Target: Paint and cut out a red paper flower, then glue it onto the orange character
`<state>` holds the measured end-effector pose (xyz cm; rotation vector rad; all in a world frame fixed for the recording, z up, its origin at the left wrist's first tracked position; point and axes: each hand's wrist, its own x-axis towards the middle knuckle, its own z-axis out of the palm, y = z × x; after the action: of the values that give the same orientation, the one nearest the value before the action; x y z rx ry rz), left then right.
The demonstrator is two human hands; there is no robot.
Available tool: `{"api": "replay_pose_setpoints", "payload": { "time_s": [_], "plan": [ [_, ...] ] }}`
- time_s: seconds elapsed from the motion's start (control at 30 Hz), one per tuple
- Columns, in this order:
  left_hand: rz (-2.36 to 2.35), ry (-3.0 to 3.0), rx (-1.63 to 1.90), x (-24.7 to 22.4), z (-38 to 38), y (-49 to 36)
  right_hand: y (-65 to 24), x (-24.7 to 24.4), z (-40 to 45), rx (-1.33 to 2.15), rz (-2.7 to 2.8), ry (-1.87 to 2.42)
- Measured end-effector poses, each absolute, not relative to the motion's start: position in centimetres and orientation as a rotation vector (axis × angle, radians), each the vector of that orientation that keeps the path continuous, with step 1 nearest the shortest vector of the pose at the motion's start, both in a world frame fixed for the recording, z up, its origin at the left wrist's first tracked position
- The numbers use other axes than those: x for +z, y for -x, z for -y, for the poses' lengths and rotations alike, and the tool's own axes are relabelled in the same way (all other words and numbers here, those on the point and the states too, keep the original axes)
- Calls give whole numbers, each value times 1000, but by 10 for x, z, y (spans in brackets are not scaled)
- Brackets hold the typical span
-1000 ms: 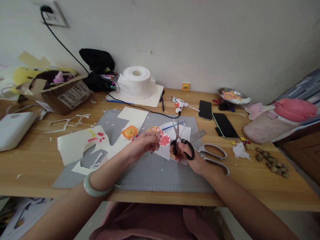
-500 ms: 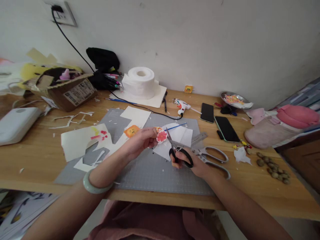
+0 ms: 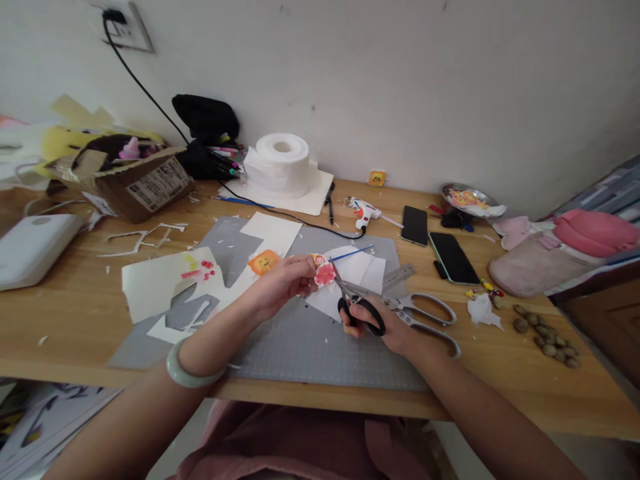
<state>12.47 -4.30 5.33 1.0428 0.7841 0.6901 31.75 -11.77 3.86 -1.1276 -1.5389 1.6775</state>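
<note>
- In the head view, pinches a small red-and-white painted paper flower (image 3: 325,274) in the left hand (image 3: 286,283), above a grey gridded cutting mat (image 3: 300,353).
- Grips black-handled metal scissors (image 3: 373,315) in the right hand (image 3: 367,320) (with blades at the flower's edge, contact hard to tell).
- Shows an orange painted paper square (image 3: 264,263) just beyond the left hand.

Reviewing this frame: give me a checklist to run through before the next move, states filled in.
1. Left hand holds the red cutout: ok.
2. Right hand grips the black-handled scissors: ok.
3. Blade tips near the cutout's edge: ok.
4. Blades biting into paper: cannot tell.
5. Left fingers away from blades: ok.
6. Cutting mat free of loose paper: not ok.
</note>
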Motion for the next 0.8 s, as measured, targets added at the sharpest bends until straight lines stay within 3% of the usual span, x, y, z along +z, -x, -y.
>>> {"api": "replay_pose_setpoints", "payload": {
  "time_s": [0.8],
  "plan": [
    [-768, -1007, 669, 55, 46, -127, -315, 39, 116, 1678, 1489, 1066]
  ]
}}
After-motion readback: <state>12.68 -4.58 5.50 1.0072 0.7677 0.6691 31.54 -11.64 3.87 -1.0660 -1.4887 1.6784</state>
